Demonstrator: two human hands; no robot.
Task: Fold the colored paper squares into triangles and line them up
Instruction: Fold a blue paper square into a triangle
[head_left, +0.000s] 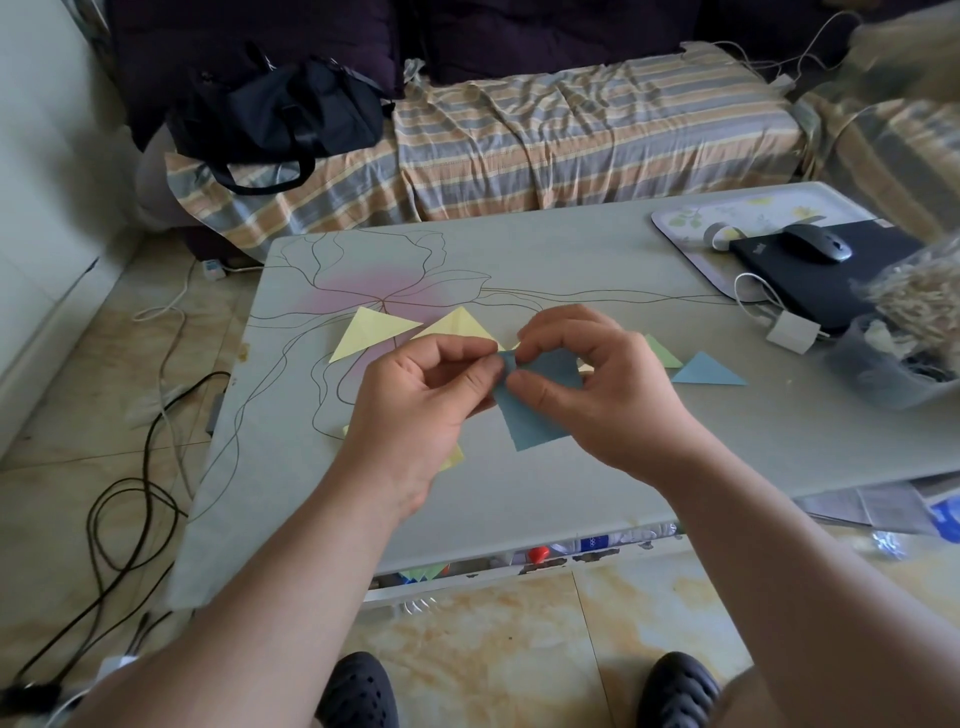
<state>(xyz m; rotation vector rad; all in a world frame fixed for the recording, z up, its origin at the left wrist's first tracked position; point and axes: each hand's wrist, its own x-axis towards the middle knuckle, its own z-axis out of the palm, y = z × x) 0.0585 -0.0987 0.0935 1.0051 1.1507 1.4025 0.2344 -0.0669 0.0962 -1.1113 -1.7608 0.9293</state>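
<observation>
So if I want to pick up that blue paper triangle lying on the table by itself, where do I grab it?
Probably pinch the flat blue paper triangle at its near long edge, coming from the front. It lies flat on the grey table, so slide a fingernail under first. The green triangle sits to its left, so that side is tighter.

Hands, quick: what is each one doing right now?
Left hand: pinches the dark blue paper square at its corner.
Right hand: pinches the same paper.

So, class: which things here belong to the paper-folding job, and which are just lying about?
Job: blue paper pinched by left hand and right hand; yellow triangles; blue triangle.
Lying about: mouse, laptop, tray, black bag.
</observation>
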